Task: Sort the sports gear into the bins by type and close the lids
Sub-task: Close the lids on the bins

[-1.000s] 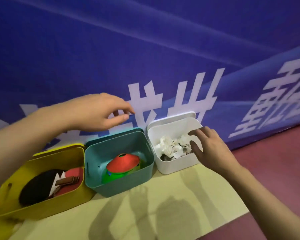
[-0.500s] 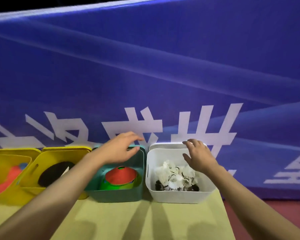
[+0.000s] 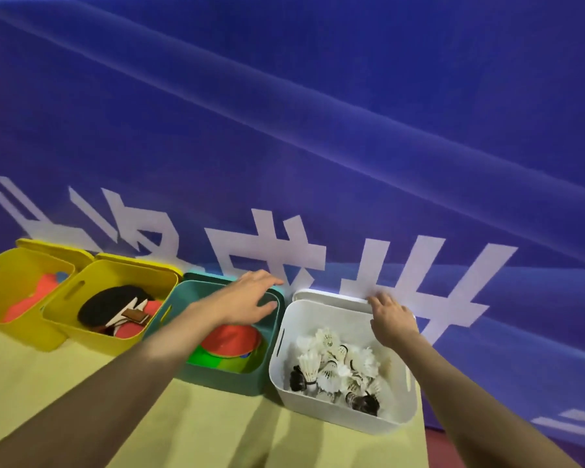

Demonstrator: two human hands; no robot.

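Note:
Four open bins stand in a row against a blue banner. The white bin point(image 3: 399, 418) at the right holds several shuttlecocks point(image 3: 338, 369); its white lid point(image 3: 328, 294) leans behind it. My right hand point(image 3: 394, 320) reaches over the back rim, fingers curled on the lid's edge. The teal bin point(image 3: 223, 378) holds red and green marker cones point(image 3: 232, 339); its teal lid point(image 3: 203, 276) stands behind. My left hand point(image 3: 250, 300) hovers over that bin's back rim, fingers straight, thumb near the rim. A yellow bin point(image 3: 92, 329) holds table-tennis paddles point(image 3: 119, 307).
A second yellow bin point(image 3: 0, 298) at far left holds orange items, with yellow lids point(image 3: 51, 246) behind both yellow bins. The bins sit on a yellow-green mat point(image 3: 217, 430). Red floor point(image 3: 436, 450) shows at the right. The blue banner point(image 3: 318, 130) rises right behind.
Both hands moved back toward the lids behind the teal and white bins. The view tilted, and the far-left yellow bin came into view.

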